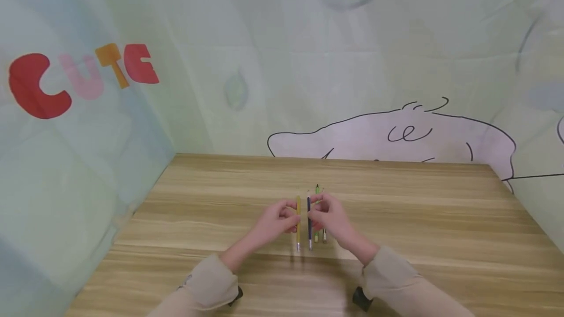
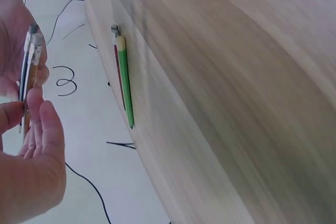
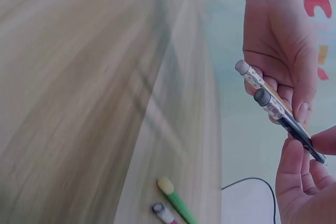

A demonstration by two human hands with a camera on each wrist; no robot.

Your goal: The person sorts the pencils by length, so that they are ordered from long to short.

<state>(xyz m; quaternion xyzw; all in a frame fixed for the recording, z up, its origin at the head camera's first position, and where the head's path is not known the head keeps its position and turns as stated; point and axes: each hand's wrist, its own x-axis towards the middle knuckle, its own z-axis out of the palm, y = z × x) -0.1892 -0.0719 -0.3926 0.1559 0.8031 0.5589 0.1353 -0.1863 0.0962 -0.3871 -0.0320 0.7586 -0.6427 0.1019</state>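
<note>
My left hand [image 1: 274,221] pinches a yellow pencil [image 1: 298,235] upright between thumb and fingers, its eraser end toward me. Just right of it, my right hand [image 1: 331,218] pinches a dark blue pencil [image 1: 309,235] the same way. The two pencils stand side by side with a narrow gap, held above the table. In the right wrist view, the white eraser [image 3: 242,67] of the yellow one and the grey eraser [image 3: 261,96] of the blue one show near each other. A green pencil [image 2: 124,72] and a dark red pencil [image 2: 119,66] lie together on the table, partly behind my right hand in the head view.
The wood-grain table [image 1: 211,185] reaches back to a printed cloth wall [image 1: 211,87] with cartoon line drawings. Red, pink and orange letters [image 1: 39,87] mark the cloth at left. Dark straps [image 1: 362,299] show under both rolled sleeves.
</note>
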